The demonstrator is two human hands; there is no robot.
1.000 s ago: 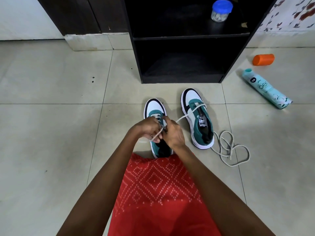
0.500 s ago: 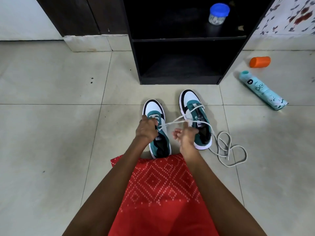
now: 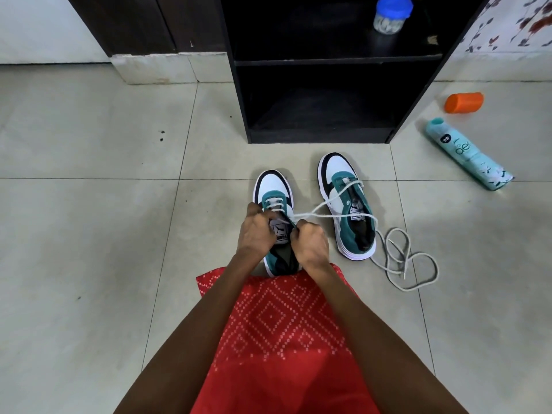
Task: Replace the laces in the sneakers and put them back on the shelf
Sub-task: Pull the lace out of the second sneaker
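A black shelf [image 3: 328,62] stands on a tiled floor [image 3: 89,234], seen from above by a person crouched before it. Two teal, white and black sneakers sit just in front of the shelf, toes pointing toward it. The right sneaker [image 3: 349,201] is closer to the shelf. The left sneaker [image 3: 270,186] sits a little farther back, beside it but not touching.

Both hands meet over the left sneaker's tongue. The left hand [image 3: 257,231] curls its fingers over that shoe's left eyelet edge, gripping it. The right hand [image 3: 310,243] is curled and pinches a white lace [image 3: 328,216] at the opposite edge. The lace crosses the eyelets nearest the toe, stretches over the right sneaker and ends in a loose tangle on the floor.

A jar [image 3: 389,14] with a blue lid stands on the shelf's upper board. To the right of the shelf lie an orange container [image 3: 463,102] and a teal spray can [image 3: 469,153]. A red patterned cloth [image 3: 283,324] covers the person's lap.
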